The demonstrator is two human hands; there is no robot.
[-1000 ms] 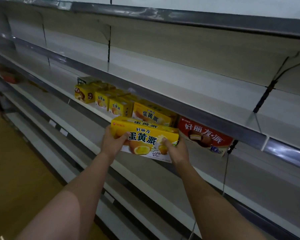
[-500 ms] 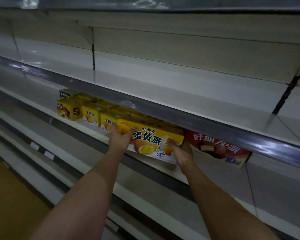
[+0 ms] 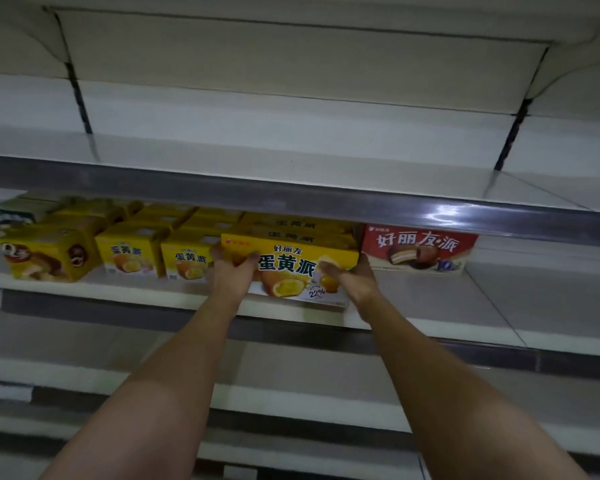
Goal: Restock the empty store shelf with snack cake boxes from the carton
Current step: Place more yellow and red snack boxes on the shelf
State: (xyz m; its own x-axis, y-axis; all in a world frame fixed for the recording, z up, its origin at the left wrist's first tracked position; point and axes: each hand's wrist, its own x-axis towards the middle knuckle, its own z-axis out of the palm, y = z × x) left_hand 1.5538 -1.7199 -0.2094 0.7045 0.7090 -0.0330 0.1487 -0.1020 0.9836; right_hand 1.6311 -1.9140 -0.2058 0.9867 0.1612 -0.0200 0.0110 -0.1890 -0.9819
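A wide yellow snack cake box [image 3: 291, 268] stands at the front of the middle shelf [image 3: 430, 303], with more yellow boxes of the same kind behind it. My left hand [image 3: 231, 271] grips its left end, thumb across the front face. My right hand [image 3: 355, 280] holds its right end, thumb on the front. The box's bottom edge sits on the shelf board. A red snack cake box [image 3: 420, 247] stands just to its right. The carton is not in view.
Two smaller yellow boxes [image 3: 156, 258] and a yellow box with a brown cake picture [image 3: 45, 252] stand to the left. A metal shelf rail [image 3: 326, 202] overhangs the boxes closely. Bare shelf board stretches right of the red box; other shelves lie above and below.
Both hands carried the wide yellow box up and forward from below the shelf edge onto the shelf. The view has moved closer and now faces the shelf more squarely.
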